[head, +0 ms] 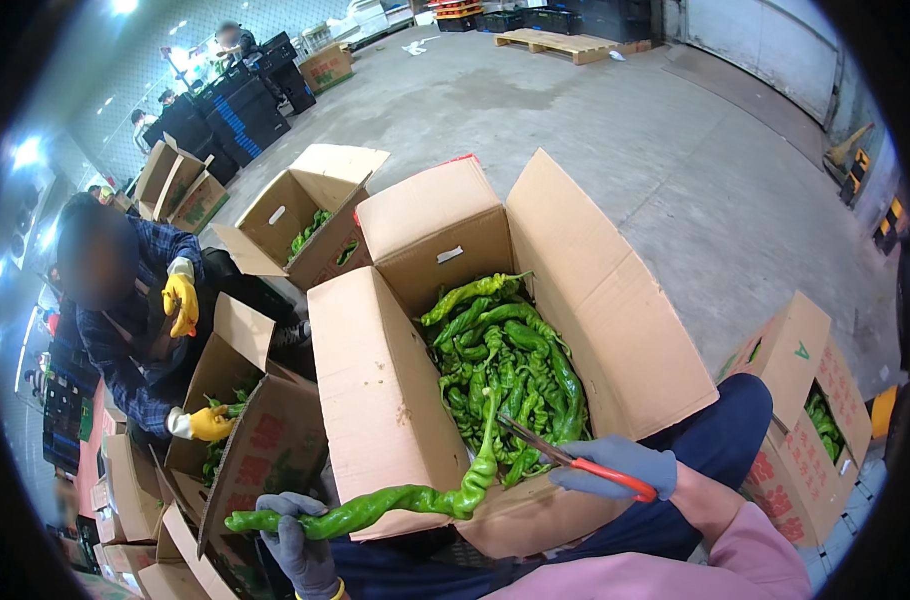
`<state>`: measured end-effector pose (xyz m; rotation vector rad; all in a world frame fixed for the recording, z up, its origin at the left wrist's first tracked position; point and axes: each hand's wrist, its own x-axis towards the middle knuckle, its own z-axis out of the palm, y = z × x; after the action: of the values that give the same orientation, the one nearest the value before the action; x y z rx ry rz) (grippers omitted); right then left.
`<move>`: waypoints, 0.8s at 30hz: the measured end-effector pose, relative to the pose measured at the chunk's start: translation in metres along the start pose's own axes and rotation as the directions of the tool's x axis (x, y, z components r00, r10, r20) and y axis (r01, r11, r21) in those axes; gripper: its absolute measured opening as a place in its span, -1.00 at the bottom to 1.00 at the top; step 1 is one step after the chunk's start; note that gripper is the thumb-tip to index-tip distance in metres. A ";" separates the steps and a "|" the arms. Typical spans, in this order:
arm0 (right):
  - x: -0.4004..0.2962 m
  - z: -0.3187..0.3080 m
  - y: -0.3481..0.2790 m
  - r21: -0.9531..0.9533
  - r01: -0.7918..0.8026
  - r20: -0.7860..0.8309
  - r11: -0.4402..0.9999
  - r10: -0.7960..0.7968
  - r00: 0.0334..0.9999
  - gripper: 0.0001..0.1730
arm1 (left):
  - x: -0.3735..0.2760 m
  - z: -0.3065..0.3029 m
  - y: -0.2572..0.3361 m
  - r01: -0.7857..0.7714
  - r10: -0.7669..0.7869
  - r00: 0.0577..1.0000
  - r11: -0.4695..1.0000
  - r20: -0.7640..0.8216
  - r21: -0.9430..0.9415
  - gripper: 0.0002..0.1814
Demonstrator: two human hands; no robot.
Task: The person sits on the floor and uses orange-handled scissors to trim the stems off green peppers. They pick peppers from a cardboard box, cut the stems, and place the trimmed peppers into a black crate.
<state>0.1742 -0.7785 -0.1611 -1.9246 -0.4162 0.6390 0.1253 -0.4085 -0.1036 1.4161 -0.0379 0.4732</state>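
My left hand (297, 536), in a grey glove, grips a long green pepper (395, 501) near its tip. The pepper lies sideways past the box's near left flap, its stem end bent upward over the box. My right hand (612, 466), also grey-gloved, holds scissors (605, 474) with red handles. Their dark blades point up and left, close beside the pepper's pale stem; I cannot tell whether they touch it. Between my knees stands an open cardboard box (447, 232) with its flaps spread. Many wrinkled green peppers (507, 360) fill its lower part.
At left, a co-worker (139, 300) in yellow gloves reaches into another cardboard box (275, 442). A further open box (327, 240) of peppers stands beyond. A closed box (792, 442) sits at my right. Farther off are black crates (237, 112) and a wooden pallet (556, 43).
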 end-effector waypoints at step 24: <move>0.026 0.028 0.013 0.589 -0.094 -0.174 0.802 0.240 0.955 -0.62 | -0.011 0.078 -0.038 0.639 -0.635 0.758 0.679 0.148 -0.363 -0.73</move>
<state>0.1778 -0.7497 -0.1891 -1.4291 0.1101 0.5546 0.1476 -0.4891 -0.1295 0.9402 0.3364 -0.1350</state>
